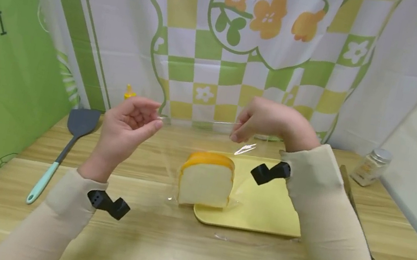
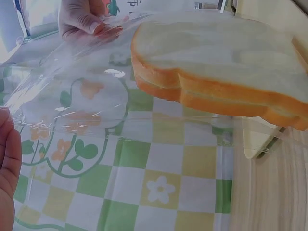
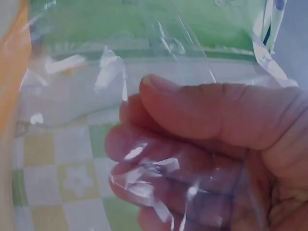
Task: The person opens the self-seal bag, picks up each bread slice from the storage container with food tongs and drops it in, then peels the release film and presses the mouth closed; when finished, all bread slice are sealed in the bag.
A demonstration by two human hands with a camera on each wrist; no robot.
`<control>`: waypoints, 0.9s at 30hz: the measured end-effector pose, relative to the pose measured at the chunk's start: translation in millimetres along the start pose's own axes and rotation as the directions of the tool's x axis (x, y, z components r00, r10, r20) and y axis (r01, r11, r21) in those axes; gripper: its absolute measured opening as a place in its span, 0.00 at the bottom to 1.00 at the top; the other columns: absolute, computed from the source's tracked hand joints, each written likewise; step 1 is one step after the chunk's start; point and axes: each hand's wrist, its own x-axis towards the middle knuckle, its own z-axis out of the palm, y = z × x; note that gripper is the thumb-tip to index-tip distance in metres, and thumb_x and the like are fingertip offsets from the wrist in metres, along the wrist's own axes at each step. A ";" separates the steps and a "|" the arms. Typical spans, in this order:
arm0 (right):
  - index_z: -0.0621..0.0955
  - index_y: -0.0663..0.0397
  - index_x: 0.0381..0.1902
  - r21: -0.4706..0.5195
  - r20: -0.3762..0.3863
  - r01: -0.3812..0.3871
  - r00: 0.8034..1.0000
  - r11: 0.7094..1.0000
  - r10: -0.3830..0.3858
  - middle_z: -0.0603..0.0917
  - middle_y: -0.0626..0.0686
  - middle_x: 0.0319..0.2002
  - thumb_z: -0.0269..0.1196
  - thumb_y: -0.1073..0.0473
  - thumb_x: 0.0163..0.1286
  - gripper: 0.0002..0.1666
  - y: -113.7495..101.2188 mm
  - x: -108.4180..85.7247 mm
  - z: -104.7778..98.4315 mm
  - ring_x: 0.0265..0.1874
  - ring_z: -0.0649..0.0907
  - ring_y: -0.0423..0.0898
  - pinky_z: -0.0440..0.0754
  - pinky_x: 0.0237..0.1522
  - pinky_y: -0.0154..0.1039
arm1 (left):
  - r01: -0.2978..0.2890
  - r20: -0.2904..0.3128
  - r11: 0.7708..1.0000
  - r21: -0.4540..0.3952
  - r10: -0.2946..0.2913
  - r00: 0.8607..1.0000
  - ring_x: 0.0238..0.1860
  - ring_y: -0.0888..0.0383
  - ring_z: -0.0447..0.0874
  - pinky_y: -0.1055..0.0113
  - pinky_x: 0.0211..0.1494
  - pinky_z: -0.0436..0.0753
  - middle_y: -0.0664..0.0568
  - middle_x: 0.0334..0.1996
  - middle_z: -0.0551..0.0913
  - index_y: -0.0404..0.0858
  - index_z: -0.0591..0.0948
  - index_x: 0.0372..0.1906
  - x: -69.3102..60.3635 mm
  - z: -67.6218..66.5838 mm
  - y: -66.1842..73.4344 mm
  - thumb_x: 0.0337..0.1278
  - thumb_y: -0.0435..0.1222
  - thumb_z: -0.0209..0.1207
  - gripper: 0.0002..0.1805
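A thin sheet of clear plastic film [image 1: 246, 149] stretches between my two raised hands. Its left end meets the thumb and fingertips of my left hand [image 1: 126, 129], and my right hand [image 1: 269, 119] pinches the other end. Below and between them stands bread [image 1: 205, 184], pale-faced with an orange-brown crust, partly over the left side of a yellow tray [image 1: 262, 204]. In the left wrist view the film passes close to the bread [image 2: 207, 48]; whether it encloses it I cannot tell. Crinkled film [image 3: 149, 178] lies across my right fingers in the right wrist view.
A grey spatula [image 1: 83, 123] with a mint handle lies at the left. To the right are a glass jar [image 1: 372, 167] with a metal lid and a long dark-edged tool [image 1: 351, 197], partly behind the right sleeve. A yellow tip [image 1: 129, 92] shows behind my left hand.
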 end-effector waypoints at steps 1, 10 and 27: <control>0.84 0.54 0.23 0.006 0.000 -0.002 1.000 1.000 0.002 0.81 0.46 0.23 0.66 0.59 0.56 0.05 3.7 -1.7 -1.1 0.27 0.73 0.42 0.71 0.32 0.36 | 0.001 -0.003 1.000 -0.004 -0.001 1.000 0.28 0.63 0.79 0.76 0.28 0.77 0.56 0.28 0.81 0.35 0.81 0.41 -0.2 -0.4 0.1 0.42 0.15 0.60 0.19; 0.87 0.53 0.31 0.083 -0.062 -0.007 0.998 0.997 0.012 0.85 0.47 0.31 0.68 0.53 0.57 0.10 37.5 -21.6 -7.2 0.34 0.80 0.44 0.76 0.40 0.40 | 0.000 -0.019 1.000 -0.011 0.000 1.000 0.28 0.63 0.78 0.76 0.28 0.76 0.55 0.28 0.81 0.26 0.79 0.41 -2.4 -1.6 0.5 0.42 0.15 0.60 0.16; 0.87 0.52 0.30 0.539 -0.772 0.754 0.620 0.374 -0.138 0.86 0.47 0.23 0.61 0.71 0.61 0.11 81.4 -4.2 88.2 0.22 0.82 0.39 0.80 0.28 0.31 | 0.017 -0.121 0.999 -0.047 -0.023 0.992 0.27 0.62 0.78 0.77 0.28 0.76 0.54 0.28 0.82 0.26 0.80 0.39 -12.5 0.8 -1.8 0.44 0.17 0.61 0.13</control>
